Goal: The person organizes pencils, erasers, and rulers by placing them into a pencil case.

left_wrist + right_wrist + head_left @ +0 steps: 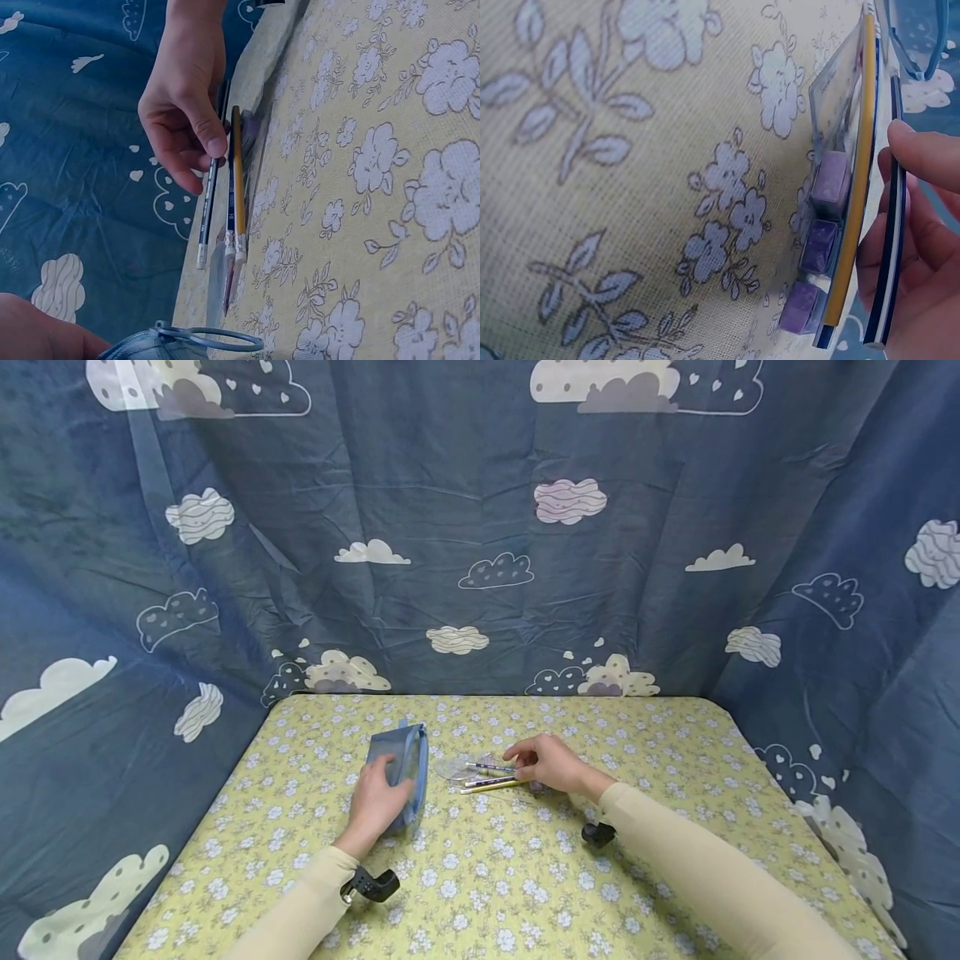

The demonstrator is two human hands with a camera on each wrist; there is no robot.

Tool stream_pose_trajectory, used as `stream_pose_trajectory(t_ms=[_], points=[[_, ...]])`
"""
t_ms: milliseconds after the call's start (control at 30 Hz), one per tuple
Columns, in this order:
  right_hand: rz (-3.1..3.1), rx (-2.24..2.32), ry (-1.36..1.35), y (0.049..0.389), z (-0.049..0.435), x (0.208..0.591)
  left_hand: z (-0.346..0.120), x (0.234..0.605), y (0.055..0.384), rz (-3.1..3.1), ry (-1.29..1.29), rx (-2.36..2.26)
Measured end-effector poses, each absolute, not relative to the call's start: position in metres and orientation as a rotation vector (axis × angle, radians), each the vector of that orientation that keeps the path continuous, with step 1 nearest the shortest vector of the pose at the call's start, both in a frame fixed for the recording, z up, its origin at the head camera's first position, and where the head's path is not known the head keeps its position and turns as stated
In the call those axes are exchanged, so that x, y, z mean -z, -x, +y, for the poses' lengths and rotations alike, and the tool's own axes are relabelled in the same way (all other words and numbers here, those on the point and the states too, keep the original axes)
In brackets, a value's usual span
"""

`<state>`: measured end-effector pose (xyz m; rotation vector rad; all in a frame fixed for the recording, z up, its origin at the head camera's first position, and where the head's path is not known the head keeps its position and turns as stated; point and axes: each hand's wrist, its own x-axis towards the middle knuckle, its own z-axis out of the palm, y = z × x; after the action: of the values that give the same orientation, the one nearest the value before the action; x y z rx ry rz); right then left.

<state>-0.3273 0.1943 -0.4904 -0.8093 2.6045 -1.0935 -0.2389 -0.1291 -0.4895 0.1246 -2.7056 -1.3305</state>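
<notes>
My left hand [378, 797] grips a translucent blue zippered pouch [386, 745], its zipper edge facing right. In the left wrist view, part of the pouch [142, 346] and its zipper show at the bottom. My right hand [551, 764] pinches a dark pencil with pale stripes [891, 247] between thumb and fingers, slightly above the other pencils. Beside it lie a yellow pencil [239, 180] and another dark pencil [230, 202], both with white eraser ends. Purple blocks [820, 246] sit next to the yellow pencil in the right wrist view.
Clear, flat plastic pieces [452, 768] lie by the pencils' eraser ends; their exact shape is hard to tell. A yellow floral cloth [480, 877] covers the table. Blue cloud-print curtains [442, 602] stand behind it and at both sides.
</notes>
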Motion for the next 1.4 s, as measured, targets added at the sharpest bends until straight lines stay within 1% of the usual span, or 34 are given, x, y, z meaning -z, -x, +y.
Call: stream_pose_trajectory(t_ms=[400, 767, 1033, 1400], points=[[2.525, 1.271, 0.697, 0.323, 0.197, 0.482, -0.138, 0.487, 0.241, -2.637, -0.145, 1.198], [2.395, 1.469, 0.503, 0.316, 0.196, 0.471, -0.144, 0.482, 0.245, -2.581, -0.102, 1.187], [2.267, 1.563, 0.417, 0.311, 0.191, 0.467, -0.147, 0.48, 0.249, -2.507, -0.209, 1.335], [2.107, 1.663, 0.333, 0.306, 0.18, 0.457, -0.151, 0.473, 0.248, -2.292, -0.324, 1.761]])
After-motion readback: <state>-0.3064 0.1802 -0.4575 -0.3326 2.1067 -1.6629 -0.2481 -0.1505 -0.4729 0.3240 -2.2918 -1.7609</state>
